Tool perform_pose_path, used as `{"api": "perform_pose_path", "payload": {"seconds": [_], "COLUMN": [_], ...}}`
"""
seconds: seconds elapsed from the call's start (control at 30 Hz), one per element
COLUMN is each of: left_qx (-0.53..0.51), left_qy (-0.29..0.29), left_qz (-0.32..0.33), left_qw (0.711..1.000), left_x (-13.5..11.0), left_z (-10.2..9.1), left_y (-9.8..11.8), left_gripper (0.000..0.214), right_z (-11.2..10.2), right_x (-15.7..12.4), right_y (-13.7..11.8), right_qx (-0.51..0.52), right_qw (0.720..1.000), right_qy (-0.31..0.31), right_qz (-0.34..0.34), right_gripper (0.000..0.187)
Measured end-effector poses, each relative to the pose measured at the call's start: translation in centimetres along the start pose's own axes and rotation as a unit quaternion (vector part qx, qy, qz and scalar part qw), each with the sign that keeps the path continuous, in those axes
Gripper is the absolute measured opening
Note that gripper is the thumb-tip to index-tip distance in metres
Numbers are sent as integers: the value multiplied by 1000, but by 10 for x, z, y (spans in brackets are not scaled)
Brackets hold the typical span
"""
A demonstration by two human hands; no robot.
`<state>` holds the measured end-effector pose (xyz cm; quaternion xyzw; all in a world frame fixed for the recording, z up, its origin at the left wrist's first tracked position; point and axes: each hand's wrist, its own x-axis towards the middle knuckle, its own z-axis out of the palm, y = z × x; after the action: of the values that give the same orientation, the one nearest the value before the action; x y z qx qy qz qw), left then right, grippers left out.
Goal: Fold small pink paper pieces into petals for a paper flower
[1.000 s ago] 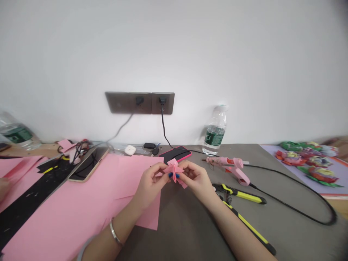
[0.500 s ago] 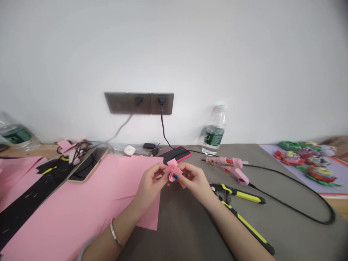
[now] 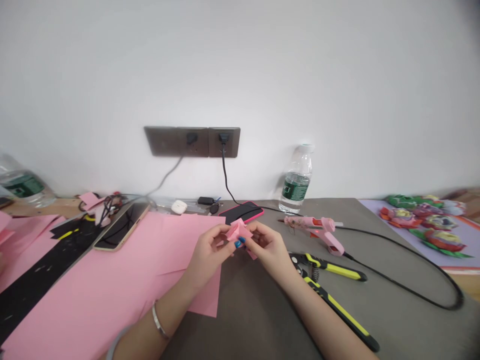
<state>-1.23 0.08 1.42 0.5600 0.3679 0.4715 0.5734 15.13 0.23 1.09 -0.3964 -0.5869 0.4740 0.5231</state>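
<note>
A small folded piece of pink paper (image 3: pixel 238 231) is pinched between my two hands above the grey tabletop. My left hand (image 3: pixel 208 248), with blue-painted nails and a silver bangle (image 3: pixel 158 321) on its wrist, holds the paper's near left side. My right hand (image 3: pixel 267 245) grips the other side, and a pink corner shows below its fingers. The fingers hide the paper's lower middle. Beneath my left forearm lie large flat pink paper sheets (image 3: pixel 112 285).
A pink hot glue gun (image 3: pixel 311 227) with a black cord and yellow-handled pliers (image 3: pixel 326 285) lie to the right. A tablet (image 3: pixel 122 227), a pink-edged phone (image 3: pixel 240 212), keys and a water bottle (image 3: pixel 296 182) stand beyond. Paper flowers (image 3: pixel 423 225) sit on a lilac sheet at far right.
The folded paper has turned in my fingers and looks more closed. My hands have shifted slightly around it. A pink sheet has come into view at the far left edge.
</note>
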Motion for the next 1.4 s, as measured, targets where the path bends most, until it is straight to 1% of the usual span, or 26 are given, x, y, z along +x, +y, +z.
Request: {"api": "perform_pose_path", "payload": {"seconds": [0.13, 0.23, 0.33, 0.43, 0.53, 0.63, 0.73, 0.83, 0.9, 1.03, 1.1, 1.2, 1.3, 1.4], "left_qx": [5, -3, -5, -4, -24, -76, -105, -80, -47, -3, -4, -21, -22, -10], "left_qy": [18, 6, -12, -17, -23, 4, 21, -3, -14, -10, -14, -24, -27, -41], "left_qz": [4, 10, -4, -27, -49, -63, -78, -110, -116, -74, -64, -70, -81, -100], "left_qw": [1000, 1000, 1000, 999, 998, 995, 991, 991, 992, 997, 998, 997, 996, 994], "left_x": [2, 3, 3, 4, 4, 3, 4, 4, 4, 3, 2, 1, 1, 1], "left_z": [-3, -4, -4, -3, -3, -3, -1, 0, -1, -1, 0, 1, 0, -2], "left_y": [-2, -3, -1, 1, 0, -3, -6, -6, -5, -3, -2, -2, -3, -4], "left_gripper": [21, 19, 21, 23, 26, 36, 37, 34, 33, 29, 28, 26, 25, 22], "right_z": [0, 0, -1, -1, -2, -3, -3, -2, -2, -4, -3, -2, -1, -1], "right_x": [0, 0, 1, 1, 1, 2, 1, 1, 2, 3, 3, 2, 1, 0], "right_y": [0, 1, 4, 7, 7, 5, 6, 7, 7, 7, 5, 3, 2, 3], "right_qx": [17, 20, 38, 66, 48, 35, 61, 88, 92, 76, 71, 74, 72, 46], "right_qw": [1000, 1000, 999, 998, 998, 997, 995, 994, 993, 993, 992, 993, 994, 995], "right_qy": [0, -1, -10, -14, -35, -46, -29, -21, -25, -42, -48, -38, -36, -46], "right_qz": [5, 11, 10, 10, 22, 58, 75, 68, 67, 84, 89, 83, 80, 76], "right_gripper": [29, 32, 31, 29, 29, 35, 37, 35, 35, 36, 37, 38, 39, 40]}}
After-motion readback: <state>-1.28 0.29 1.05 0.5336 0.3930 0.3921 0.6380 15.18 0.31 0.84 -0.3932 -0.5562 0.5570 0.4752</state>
